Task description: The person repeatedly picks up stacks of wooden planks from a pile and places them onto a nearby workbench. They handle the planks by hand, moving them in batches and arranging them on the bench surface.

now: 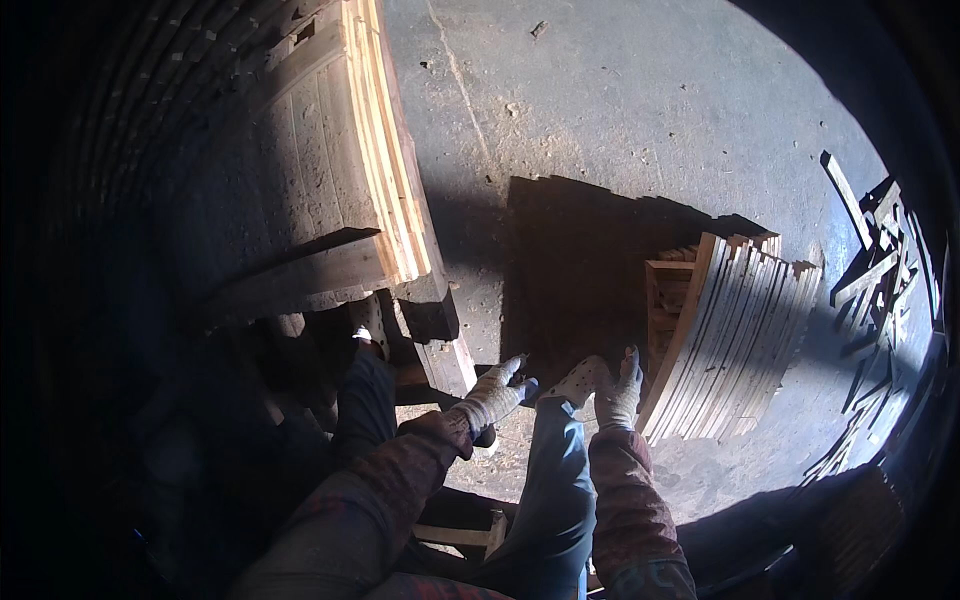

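Note:
My left hand (492,397), in a pale work glove, is held out in front of my knees with its fingers curled. A small dark piece shows at its fingertips, too dim to name. To its right, my right hand (618,393) wears a similar glove. Its fingers stretch forward, apparently with nothing in them. Just right of that hand, a stack of wooden frames (735,335) stands on edge on the floor, close to the fingers. Whether they touch it I cannot tell.
A large stack of wooden panels (320,150) rises at the left, its near end on timber supports. Loose wood strips (870,275) lie heaped at the far right. Sawdust and chips dot the concrete floor (600,100). My spotted shoe (578,382) is between my hands. Deep shadow hides the lower left.

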Tool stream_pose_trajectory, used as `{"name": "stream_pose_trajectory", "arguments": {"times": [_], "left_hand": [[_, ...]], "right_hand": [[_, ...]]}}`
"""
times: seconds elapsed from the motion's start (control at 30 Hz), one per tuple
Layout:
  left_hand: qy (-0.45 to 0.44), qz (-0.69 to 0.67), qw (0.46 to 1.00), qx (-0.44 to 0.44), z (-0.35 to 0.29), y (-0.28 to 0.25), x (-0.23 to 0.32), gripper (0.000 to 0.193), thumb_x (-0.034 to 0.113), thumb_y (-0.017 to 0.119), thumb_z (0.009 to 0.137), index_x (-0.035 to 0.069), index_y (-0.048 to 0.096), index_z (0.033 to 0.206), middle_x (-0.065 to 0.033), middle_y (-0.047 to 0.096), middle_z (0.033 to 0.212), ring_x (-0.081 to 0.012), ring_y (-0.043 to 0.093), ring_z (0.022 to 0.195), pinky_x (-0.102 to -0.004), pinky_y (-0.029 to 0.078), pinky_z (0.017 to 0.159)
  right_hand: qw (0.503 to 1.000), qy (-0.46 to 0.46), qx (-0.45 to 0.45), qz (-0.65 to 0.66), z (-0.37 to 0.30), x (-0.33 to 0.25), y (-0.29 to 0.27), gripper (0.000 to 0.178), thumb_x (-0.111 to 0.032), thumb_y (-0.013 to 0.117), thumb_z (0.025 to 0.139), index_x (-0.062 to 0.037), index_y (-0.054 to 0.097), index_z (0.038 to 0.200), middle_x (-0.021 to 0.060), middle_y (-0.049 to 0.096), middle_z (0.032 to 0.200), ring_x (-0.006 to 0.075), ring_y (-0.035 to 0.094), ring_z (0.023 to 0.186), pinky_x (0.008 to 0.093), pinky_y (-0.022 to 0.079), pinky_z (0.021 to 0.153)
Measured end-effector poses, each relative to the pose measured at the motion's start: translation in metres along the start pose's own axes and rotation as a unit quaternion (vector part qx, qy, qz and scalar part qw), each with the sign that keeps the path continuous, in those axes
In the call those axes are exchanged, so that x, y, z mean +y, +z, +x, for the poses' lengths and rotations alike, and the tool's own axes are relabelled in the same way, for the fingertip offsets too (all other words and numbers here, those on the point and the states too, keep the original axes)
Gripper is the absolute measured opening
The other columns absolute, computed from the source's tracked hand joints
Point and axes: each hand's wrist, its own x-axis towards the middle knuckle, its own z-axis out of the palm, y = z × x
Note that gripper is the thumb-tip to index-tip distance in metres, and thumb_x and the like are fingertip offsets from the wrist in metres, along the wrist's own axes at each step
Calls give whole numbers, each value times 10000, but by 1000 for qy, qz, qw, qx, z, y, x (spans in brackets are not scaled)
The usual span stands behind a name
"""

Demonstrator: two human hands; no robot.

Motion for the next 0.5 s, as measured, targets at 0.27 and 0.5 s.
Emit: {"name": "stream_pose_trajectory", "arguments": {"times": [0.27, 0.5], "left_hand": [[178, -79, 945, 263, -119, -242, -79, 594, 144, 754, 875, -4, 501, 1391, -127, 623, 1220, -186, 605, 1062, -322, 503, 924], [154, 209, 836, 483, -152, -350, -109, 820, 241, 785, 779, 104, 395, 1488, -221, 513, 1363, -406, 471, 1260, -485, 406, 1071]], "right_hand": [[958, -159, -169, 166, -26, -328, 134, 653, -138, 751, 875, -29, 453, 1446, 108, 570, 1344, 215, 548, 1236, 337, 456, 1039], [930, -347, -114, -52, -102, -418, 181, 698, -326, 766, 820, -91, 485, 1414, 172, 554, 1337, 371, 510, 1249, 454, 424, 1046]]}}
